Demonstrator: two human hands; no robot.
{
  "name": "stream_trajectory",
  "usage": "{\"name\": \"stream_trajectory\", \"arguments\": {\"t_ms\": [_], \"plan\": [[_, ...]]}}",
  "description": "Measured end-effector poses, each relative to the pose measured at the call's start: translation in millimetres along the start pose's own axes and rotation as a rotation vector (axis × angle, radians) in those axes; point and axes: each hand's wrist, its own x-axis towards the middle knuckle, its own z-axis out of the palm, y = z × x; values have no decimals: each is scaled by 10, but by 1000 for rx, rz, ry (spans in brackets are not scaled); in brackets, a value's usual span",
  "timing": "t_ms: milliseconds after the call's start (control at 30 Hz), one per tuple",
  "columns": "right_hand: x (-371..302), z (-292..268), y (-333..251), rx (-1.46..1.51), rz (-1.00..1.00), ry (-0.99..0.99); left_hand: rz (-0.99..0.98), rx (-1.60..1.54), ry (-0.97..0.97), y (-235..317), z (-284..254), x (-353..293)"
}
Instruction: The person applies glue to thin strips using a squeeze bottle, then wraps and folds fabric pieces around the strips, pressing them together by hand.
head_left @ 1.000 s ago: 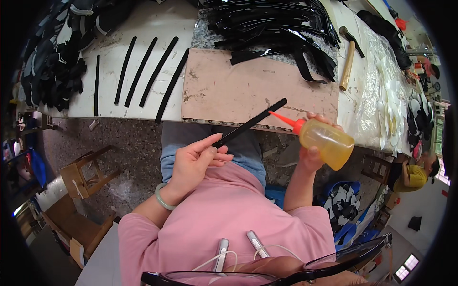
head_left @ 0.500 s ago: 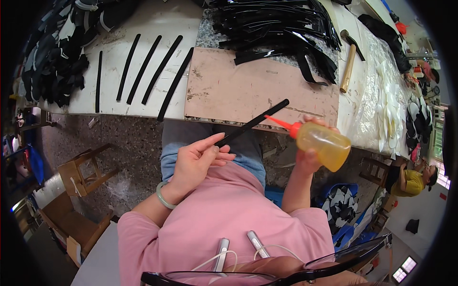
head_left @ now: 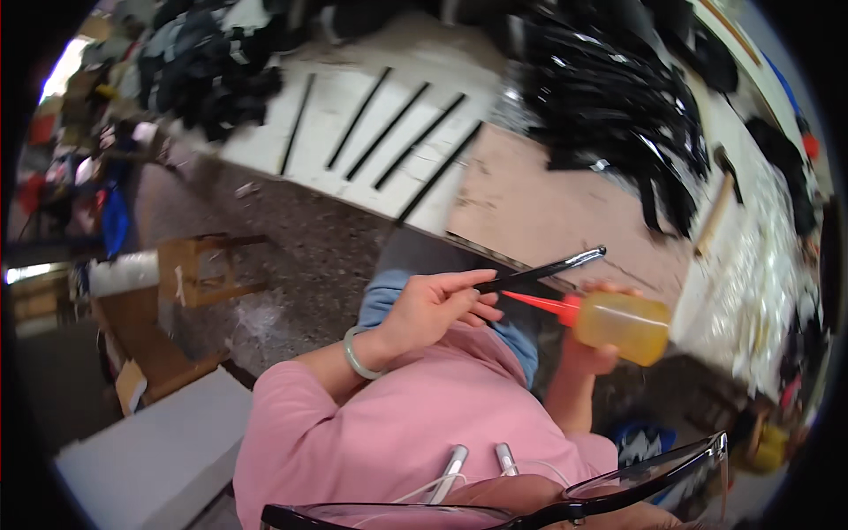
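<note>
Head cam: L hand [head_left: 435, 309] pinches blk strip [head_left: 556, 267]; R hand [head_left: 590, 352] grips btl [head_left: 625, 328], red nozzle [head_left: 541, 304] nr strip

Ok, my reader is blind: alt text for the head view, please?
Left hand holding a black strip, right hand holding a yellowish bottle with its red nozzle near the strip; five strips lie spaced apart on a white table.
</note>
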Motion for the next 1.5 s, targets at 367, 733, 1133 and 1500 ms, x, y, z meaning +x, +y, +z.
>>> {"name": "stream_trajectory", "arguments": {"t_ms": [367,733,1133,1500], "plan": [[474,-262,-316,349,-52,71,692,-46,741,779,-1467,30],[463,-404,-518,560,-120,21,642,650,724,799,-952,314],[153,-402,-790,475,-162,-35,1247,1753,41,756,254,1619],[249,-323,-471,37,-151,85,-101,532,-43,458,20,432]]}}
